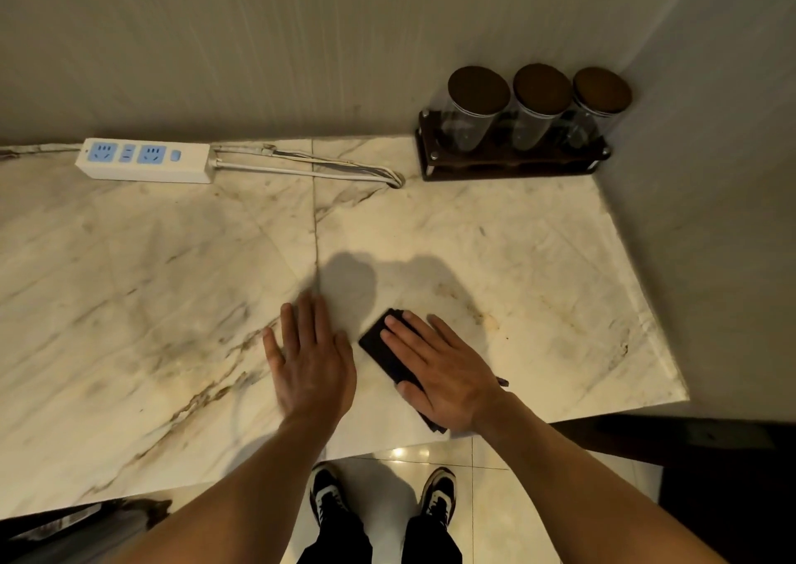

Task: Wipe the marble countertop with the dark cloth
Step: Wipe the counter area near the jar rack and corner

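A folded dark cloth lies on the veined marble countertop near its front edge. My right hand presses flat on top of the cloth, fingers spread, covering most of it. My left hand rests palm down on the bare marble just left of the cloth, fingers apart, holding nothing. Brownish stains show on the marble to the right of the cloth.
A white power strip with its cable lies along the back wall. A dark wooden rack with three lidded glass jars stands in the back right corner. The counter ends at the right wall; floor and my shoes show below.
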{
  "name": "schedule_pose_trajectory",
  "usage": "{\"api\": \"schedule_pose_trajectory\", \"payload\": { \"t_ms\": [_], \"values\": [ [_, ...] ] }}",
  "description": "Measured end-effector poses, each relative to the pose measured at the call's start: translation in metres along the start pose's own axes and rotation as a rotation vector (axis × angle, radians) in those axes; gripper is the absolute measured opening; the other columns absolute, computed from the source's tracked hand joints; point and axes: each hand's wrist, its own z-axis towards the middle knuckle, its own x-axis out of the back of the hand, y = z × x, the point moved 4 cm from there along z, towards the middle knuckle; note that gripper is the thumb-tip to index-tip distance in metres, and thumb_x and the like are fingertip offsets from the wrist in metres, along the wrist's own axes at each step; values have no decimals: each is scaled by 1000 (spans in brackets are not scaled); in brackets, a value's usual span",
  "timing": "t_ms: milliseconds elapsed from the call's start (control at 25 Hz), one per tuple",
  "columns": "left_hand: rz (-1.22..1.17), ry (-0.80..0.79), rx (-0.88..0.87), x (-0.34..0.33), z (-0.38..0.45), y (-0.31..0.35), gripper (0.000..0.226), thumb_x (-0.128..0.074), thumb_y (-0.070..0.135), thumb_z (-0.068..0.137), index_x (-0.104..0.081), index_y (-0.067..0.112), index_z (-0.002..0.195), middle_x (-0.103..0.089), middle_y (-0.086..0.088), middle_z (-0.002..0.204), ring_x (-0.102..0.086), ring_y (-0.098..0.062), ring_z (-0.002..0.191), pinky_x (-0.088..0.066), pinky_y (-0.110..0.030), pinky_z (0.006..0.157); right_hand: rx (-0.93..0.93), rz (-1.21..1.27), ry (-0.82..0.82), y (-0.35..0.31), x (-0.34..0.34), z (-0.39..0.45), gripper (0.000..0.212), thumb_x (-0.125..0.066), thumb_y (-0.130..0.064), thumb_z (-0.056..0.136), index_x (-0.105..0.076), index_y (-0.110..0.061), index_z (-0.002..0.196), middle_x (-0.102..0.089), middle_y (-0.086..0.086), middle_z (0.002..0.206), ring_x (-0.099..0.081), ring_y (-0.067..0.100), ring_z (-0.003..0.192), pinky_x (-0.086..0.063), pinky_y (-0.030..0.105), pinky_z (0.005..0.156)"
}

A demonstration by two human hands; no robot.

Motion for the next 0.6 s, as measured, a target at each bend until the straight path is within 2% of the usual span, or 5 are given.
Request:
{"api": "schedule_pose_trajectory", "payload": {
  "t_ms": [280, 480, 600],
  "values": [
    [75, -33, 46, -2, 3, 0, 62, -17, 41, 95, -19, 14, 151, -18, -8, 159, -11, -27, 146, -8, -54, 116, 4, -12, -9, 31, 14, 46, 66, -29, -46, 95, -17, -14, 151, -15, 6, 160, -7, 22, 147, -10, 45, 116],
    [71, 23, 4, 1, 1, 1, 57, -35, 34, 94, -34, 10, 146, -31, -12, 154, -22, -31, 143, -15, -55, 114, -3, -35, -3, 50, 21, 73, 67, -30, -47, 95, -12, -16, 152, -9, 3, 161, -2, 19, 148, -6, 42, 118],
    [59, 35, -8, 0, 1, 0, 56, -35, 33, 94, -37, 10, 145, -34, -13, 153, -22, -30, 144, -15, -56, 114, -31, -47, -3, 60, 25, 88, 68, -30, -48, 96, -9, -17, 152, -5, 1, 161, 1, 18, 148, -6, 42, 118]
  ]
}}
